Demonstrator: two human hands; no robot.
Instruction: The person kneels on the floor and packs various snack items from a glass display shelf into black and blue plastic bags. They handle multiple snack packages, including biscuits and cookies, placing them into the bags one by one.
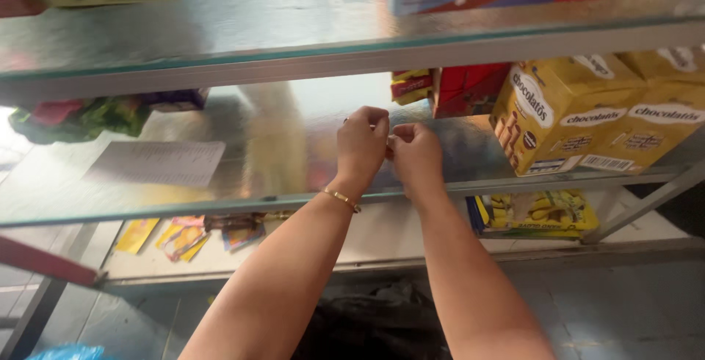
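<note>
Head view: our two hands meet, fingertips pinched together, over the middle glass shelf

Our left hand (361, 143), a thin gold bangle (341, 199) at its wrist, and our right hand (416, 156) touch at the fingertips, both closed as if nipping something small; what it is, we cannot tell. They hover just above the bare glass shelf (242, 147). Yellow cartons (587, 117) stand near to the right, red packs (466, 88) behind, a paper sheet (158, 162) well apart on the left. We judge this a fine fiddling step needing steady fingers
</note>
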